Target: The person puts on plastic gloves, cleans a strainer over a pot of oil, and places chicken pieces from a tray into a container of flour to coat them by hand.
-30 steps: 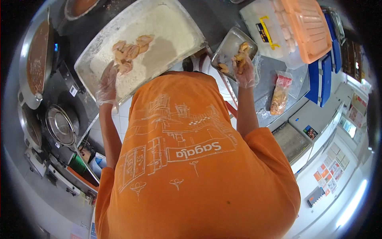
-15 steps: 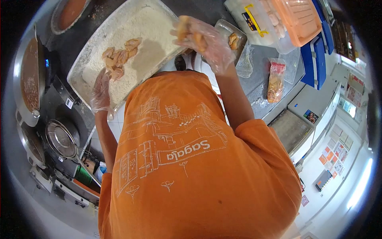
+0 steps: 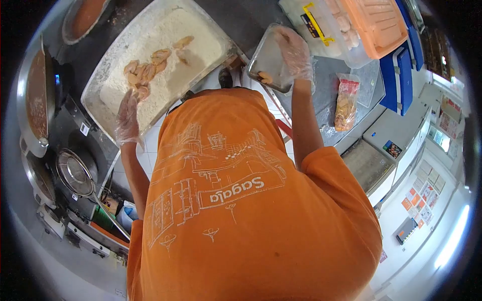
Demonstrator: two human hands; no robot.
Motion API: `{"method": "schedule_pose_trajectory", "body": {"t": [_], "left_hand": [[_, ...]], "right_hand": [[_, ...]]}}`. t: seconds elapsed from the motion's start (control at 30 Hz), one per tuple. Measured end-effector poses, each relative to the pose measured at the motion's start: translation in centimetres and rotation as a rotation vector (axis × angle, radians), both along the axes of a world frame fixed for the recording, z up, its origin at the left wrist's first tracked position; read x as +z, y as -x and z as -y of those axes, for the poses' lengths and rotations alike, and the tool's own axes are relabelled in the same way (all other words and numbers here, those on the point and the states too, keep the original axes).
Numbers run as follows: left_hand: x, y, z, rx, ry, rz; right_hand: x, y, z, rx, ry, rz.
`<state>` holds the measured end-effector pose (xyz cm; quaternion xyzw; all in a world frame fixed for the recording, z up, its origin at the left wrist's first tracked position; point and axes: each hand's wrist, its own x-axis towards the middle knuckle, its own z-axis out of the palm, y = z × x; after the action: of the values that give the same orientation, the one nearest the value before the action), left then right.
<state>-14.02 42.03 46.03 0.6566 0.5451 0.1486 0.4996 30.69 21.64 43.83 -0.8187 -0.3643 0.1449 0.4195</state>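
Several pale raw chicken pieces (image 3: 143, 72) lie on white flour in a big plastic tub (image 3: 98, 113). My left hand (image 3: 128, 118), in a clear plastic glove, rests at the tub's near left corner. Its fingers are stretched out, with the tips beside the lowest piece. A smaller piece (image 3: 183, 42) lies apart, higher up in the flour. My right hand (image 3: 295, 52), gloved too, is along the right side of a metal tray (image 3: 258, 57) and grips it; its fingertips are partly hard to make out. One chicken piece (image 3: 265, 78) sits in the tray's near corner.
On the left stand a pan of brown liquid (image 3: 37, 95) and a wire strainer (image 3: 74, 171). A bowl (image 3: 85, 20) is at the top left. Right of the tray are a bagged pack (image 3: 346, 103), a clear box with an orange lid (image 3: 376, 27) and a blue cooler (image 3: 399, 75).
My right hand has let the chicken it held drop into the flour and moved right onto the tray. The tray has shifted left and nearer. My left hand has barely moved.
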Motion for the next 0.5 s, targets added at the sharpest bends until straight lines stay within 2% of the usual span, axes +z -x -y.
{"method": "schedule_pose_trajectory", "body": {"t": [0.07,0.1,0.17,0.2,0.23,0.3,0.37,0.4,0.47,0.5], "left_hand": [[-0.2,0.2,0.3,-0.008,0.029,0.013],[0.0,0.0,0.7,0.007,0.027,0.025],[-0.9,0.1,0.6,0.015,0.044,0.078],[-1.2,0.0,0.8,0.037,0.049,0.123],[-0.4,-0.8,0.8,0.017,0.041,0.041],[0.3,-1.8,1.0,-0.001,0.049,0.044],[0.8,-2.4,1.2,-0.014,0.067,0.054],[0.8,-2.5,1.2,-0.021,0.063,0.052],[0.9,-2.6,1.2,-0.034,0.03,0.061],[1.1,-2.7,1.4,-0.045,0.026,0.059]], "right_hand": [[-2.8,-2.4,4.2,-0.103,0.323,0.058],[-5.1,-3.2,5.6,-0.113,0.332,0.062],[-9.1,-5.2,8.3,-0.201,0.616,0.217],[-10.0,-5.5,8.8,-0.214,0.624,0.22],[-11.0,-5.0,8.6,-0.225,0.593,0.239],[-12.0,-3.4,7.5,-0.242,0.564,0.253],[-12.7,-1.7,6.1,-0.243,0.373,0.483],[-13.3,-1.3,5.2,-0.25,0.371,0.48],[-15.0,-1.7,3.8,-0.328,0.777,0.375],[-15.8,-2.3,3.7,-0.338,0.775,0.368]]}}
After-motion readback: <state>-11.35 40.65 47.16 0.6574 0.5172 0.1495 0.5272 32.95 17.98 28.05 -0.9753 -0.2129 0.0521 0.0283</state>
